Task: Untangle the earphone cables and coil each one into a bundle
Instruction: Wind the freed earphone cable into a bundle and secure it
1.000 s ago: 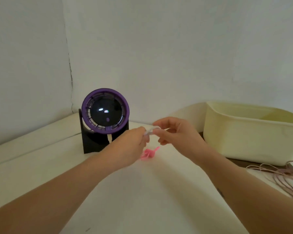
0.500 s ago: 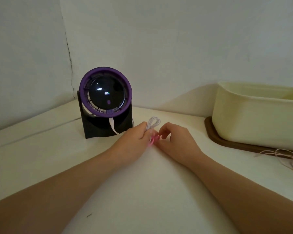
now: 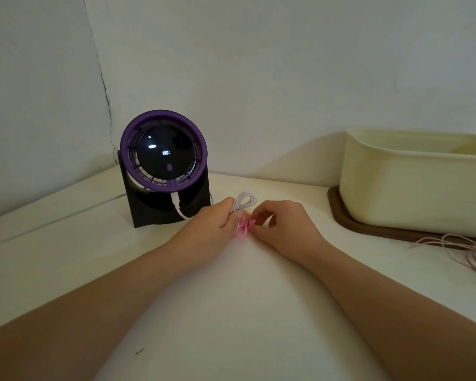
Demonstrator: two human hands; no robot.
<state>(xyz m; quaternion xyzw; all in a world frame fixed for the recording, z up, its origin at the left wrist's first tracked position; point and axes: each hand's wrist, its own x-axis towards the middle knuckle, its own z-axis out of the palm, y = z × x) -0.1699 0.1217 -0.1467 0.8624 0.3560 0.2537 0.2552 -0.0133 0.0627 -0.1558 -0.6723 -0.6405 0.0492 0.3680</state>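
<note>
Only marking in view: a small lit readout [image 3: 165,152] on the dark dome of the purple-ringed fan [image 3: 164,185], up and left of the left hand [image 3: 206,232], whose fingers [image 3: 229,209] grip the white cable coil [image 3: 245,200]. White digits, roughly three characters, maybe "100", with a green speck at their right end; too blurred to confirm. Just below on the same dome sits a lit purple oval mark [image 3: 169,168], nothing legible in it, well left of the right hand [image 3: 283,229], whose fingers [image 3: 259,215] pinch the pink tie [image 3: 242,229].
</note>
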